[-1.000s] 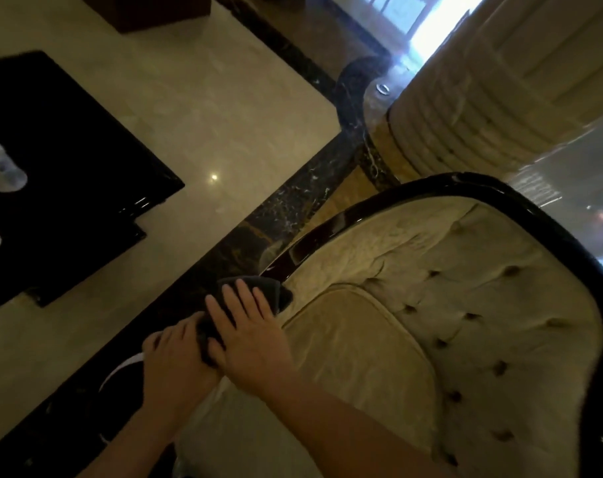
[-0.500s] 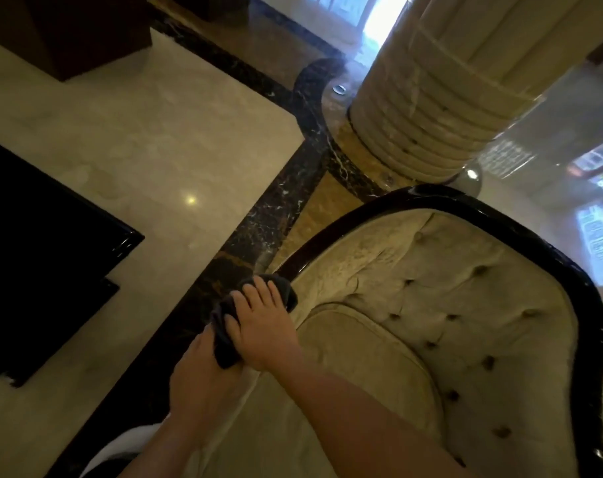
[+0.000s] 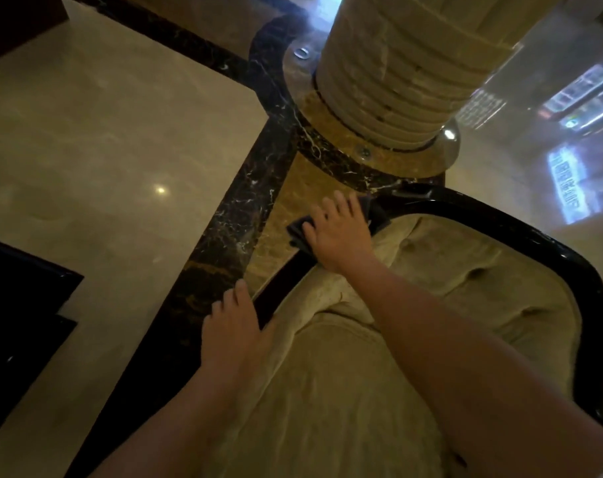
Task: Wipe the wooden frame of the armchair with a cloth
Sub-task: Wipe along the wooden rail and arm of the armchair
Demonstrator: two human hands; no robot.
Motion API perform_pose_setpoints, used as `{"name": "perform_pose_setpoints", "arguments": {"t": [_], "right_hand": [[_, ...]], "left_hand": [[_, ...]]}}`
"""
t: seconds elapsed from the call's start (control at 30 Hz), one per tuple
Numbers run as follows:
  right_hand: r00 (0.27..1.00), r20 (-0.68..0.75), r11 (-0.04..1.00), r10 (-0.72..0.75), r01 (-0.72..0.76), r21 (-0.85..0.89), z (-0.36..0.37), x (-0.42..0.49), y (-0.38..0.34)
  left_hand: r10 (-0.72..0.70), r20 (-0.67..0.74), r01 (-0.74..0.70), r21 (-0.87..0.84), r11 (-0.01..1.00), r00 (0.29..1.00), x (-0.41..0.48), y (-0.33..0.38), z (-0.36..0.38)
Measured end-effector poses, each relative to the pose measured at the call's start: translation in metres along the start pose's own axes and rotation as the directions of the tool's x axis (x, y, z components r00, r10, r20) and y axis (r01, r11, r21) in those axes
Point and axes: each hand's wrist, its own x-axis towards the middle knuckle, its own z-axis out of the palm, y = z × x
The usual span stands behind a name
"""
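The armchair has beige tufted upholstery (image 3: pixel 448 291) and a glossy dark wooden frame (image 3: pixel 520 236) curving around its back. My right hand (image 3: pixel 341 236) presses a dark grey cloth (image 3: pixel 298 231) flat against the frame's upper left curve, fingers spread over it. Lower down, my left hand (image 3: pixel 233 329) rests on the frame's left rail (image 3: pixel 276 288), holding nothing, fingers together and laid flat.
A ribbed cream stone column (image 3: pixel 403 70) stands just beyond the chair back on a round base. Polished marble floor (image 3: pixel 103 150) with a dark border strip (image 3: pixel 245 208) lies to the left. A black glossy table (image 3: pixel 14 305) sits at the left edge.
My right hand has slid the cloth up along the frame toward the top of the chair back. My left hand has parted from it and stays lower on the rail. The view has shifted forward.
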Motion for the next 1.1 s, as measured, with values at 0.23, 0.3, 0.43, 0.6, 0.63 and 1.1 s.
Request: {"name": "perform_pose_setpoints", "arguments": {"t": [0.23,0.3,0.43,0.6,0.63,1.1], "right_hand": [[0.972,-0.116,0.967,0.204,-0.182,0.177,0.003,-0.026,0.0],[0.988,-0.109,0.972,0.108,-0.081,0.222,0.01,-0.033,-0.007],[0.985,-0.136,0.972,-0.109,0.134,0.192,0.009,-0.035,0.037],[0.988,-0.129,0.951,0.089,-0.046,0.306,0.003,-0.021,0.034],[0.989,-0.132,0.952,0.066,-0.023,0.304,0.004,-0.022,0.036],[0.961,-0.146,0.907,0.235,-0.162,0.39,-0.005,-0.02,0.16]], "left_hand": [[0.209,0.014,-0.21,0.08,0.974,0.978,0.082,0.068,0.005],[0.242,0.0,-0.242,0.038,0.97,0.97,0.099,0.085,0.005],[0.208,0.002,-0.208,-0.043,0.977,0.978,0.108,0.11,0.007],[0.225,-0.026,-0.227,-0.081,0.971,0.974,0.126,0.136,-0.002],[0.222,-0.015,-0.222,-0.084,0.971,0.975,0.128,0.136,-0.003],[0.402,-0.122,-0.414,-0.104,0.904,0.908,0.143,0.254,-0.021]]}}
